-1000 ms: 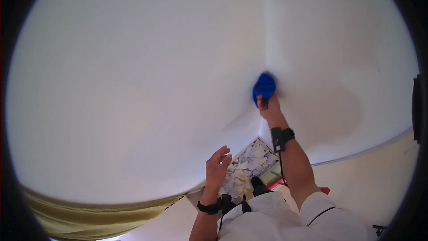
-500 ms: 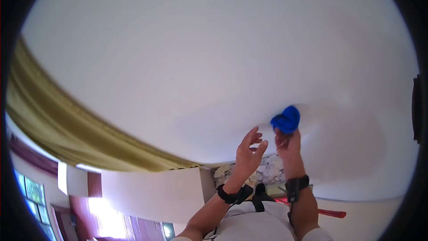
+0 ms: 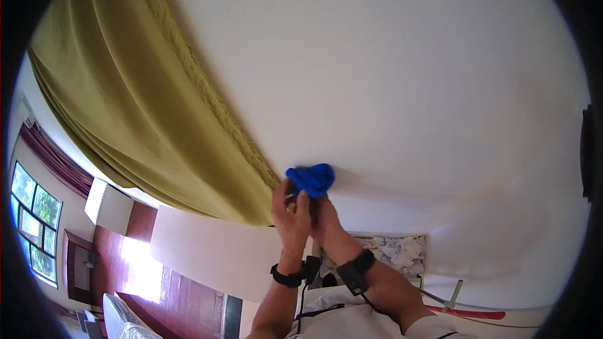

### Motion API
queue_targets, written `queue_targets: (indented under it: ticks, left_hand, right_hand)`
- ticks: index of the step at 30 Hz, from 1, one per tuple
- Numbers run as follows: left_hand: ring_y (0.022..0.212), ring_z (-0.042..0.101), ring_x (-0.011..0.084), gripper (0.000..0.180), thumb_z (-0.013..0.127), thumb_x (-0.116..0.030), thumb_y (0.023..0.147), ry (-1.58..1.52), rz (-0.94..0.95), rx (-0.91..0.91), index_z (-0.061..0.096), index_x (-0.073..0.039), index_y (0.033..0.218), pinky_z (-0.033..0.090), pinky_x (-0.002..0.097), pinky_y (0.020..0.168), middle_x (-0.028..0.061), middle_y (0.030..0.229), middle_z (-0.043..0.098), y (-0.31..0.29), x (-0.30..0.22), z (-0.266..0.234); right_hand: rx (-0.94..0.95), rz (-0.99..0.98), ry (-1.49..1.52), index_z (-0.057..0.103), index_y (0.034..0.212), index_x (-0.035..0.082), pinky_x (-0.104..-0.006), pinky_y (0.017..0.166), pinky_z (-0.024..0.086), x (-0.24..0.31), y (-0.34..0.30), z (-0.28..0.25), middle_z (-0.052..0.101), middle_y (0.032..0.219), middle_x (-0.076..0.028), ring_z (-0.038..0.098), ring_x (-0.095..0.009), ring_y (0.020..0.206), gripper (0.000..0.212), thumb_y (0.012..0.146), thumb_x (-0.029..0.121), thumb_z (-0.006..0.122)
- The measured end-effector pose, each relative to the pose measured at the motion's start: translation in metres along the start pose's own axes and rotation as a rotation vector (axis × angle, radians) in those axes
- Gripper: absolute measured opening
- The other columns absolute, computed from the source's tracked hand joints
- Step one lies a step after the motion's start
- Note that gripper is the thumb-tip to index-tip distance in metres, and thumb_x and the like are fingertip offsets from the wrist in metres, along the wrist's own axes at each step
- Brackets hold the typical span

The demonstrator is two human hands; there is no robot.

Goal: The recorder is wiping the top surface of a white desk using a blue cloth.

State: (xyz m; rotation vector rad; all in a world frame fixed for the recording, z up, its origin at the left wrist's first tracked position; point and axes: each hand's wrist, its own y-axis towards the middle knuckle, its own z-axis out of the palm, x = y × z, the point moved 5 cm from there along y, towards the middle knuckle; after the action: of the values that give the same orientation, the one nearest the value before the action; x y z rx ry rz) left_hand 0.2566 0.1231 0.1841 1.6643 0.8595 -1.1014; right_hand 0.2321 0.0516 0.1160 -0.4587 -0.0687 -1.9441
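My right hand (image 3: 323, 218) is closed on a bunched blue cloth (image 3: 312, 179), which rests against the broad white surface (image 3: 402, 100). Beside it, my left hand (image 3: 291, 218) is half curled, its thumb apart from the fingers. The left fingertips and thumb meet the cloth's near left edge, and a small yellowish patch shows in the gap between them. Just left of my left hand ends an olive-gold draped curtain (image 3: 169, 100) with a ruffled border. Part of my right hand's fingers is hidden behind the left hand and cloth.
Black bands with small boxes circle both wrists. Below lie a patch of whitish scraps (image 3: 399, 252), a red bar (image 3: 471, 314) and a pale green stick (image 3: 453, 295). At lower left are a pale panel (image 3: 213, 242), a reddish floor (image 3: 191, 289) and a window (image 3: 38, 220).
Both hands and the blue cloth have shifted left to the curtain's end. My left hand has come against the cloth. The view has turned, showing more of the curtain and window.
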Motion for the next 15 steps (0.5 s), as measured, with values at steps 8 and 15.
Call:
queue_targets:
  ticks: [8, 15]
  left_hand:
    - [0.107, 0.065, 0.0244, 0.040, 0.062, -0.018, 0.100, -0.048, 0.003, -0.179, 0.060, 0.005, 0.133, 0.052, 0.0353, 0.089, 0.0162, 0.126, 0.064, 0.016, -0.002, -0.042]
    - [0.106, 0.063, 0.0243, 0.038, 0.070, -0.005, 0.090, 0.043, 0.182, 0.009, 0.062, 0.005, 0.126, 0.058, 0.0355, 0.085, 0.0138, 0.121, 0.059, -0.028, -0.076, 0.040]
  right_hand:
    - [-0.199, 0.141, -0.149, 0.068, 0.094, 0.009, -0.0269, 0.046, 0.042, -0.034, 0.021, 0.028, 0.067, 0.077, -0.002, 0.060, -0.014, 0.056, 0.033, 0.096, 0.042, 0.067]
    - [-0.281, -0.002, -0.267, 0.066, 0.087, 0.002, -0.0304, 0.053, 0.053, 0.088, -0.058, 0.014, 0.069, 0.076, -0.007, 0.067, -0.016, 0.061, 0.038, 0.099, 0.038, 0.065]
